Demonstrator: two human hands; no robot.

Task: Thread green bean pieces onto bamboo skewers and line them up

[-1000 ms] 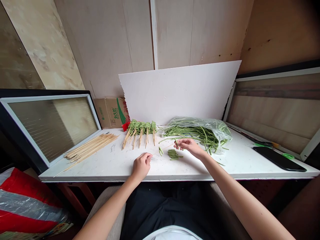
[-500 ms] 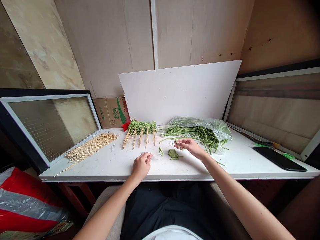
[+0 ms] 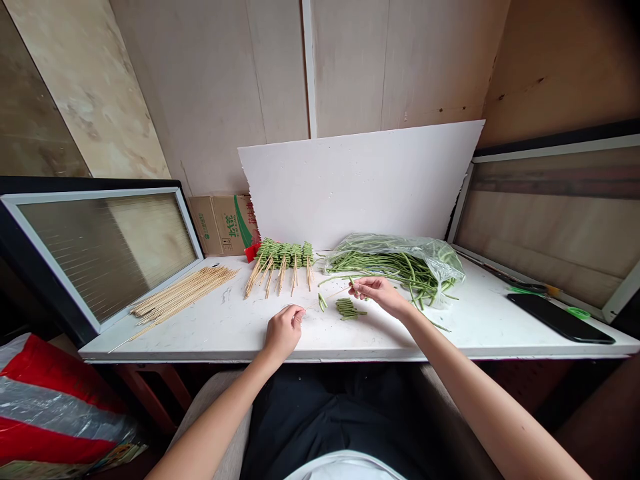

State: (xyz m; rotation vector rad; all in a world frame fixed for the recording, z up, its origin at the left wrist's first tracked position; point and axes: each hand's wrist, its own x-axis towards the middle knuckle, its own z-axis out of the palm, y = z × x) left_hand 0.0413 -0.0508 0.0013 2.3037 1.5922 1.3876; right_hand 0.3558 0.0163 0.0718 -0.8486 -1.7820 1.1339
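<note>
My left hand is closed in a pinch low over the white table, on the near end of a thin bamboo skewer that is only faintly visible. The skewer slants up to the right toward my right hand. Between the fingertips of that hand is a short piece of green bean, at the skewer's far end. Below it lies a small row of cut bean pieces. A couple of loose pieces rest between my hands.
Bean skewers are piled at the back, left of a clear bag of long beans. Bare bamboo skewers lie at left. A black phone is at right. A white board and a carton stand behind.
Hardly anything differs. Both hands keep almost the same place, and the bean piece stays in my right fingertips.
</note>
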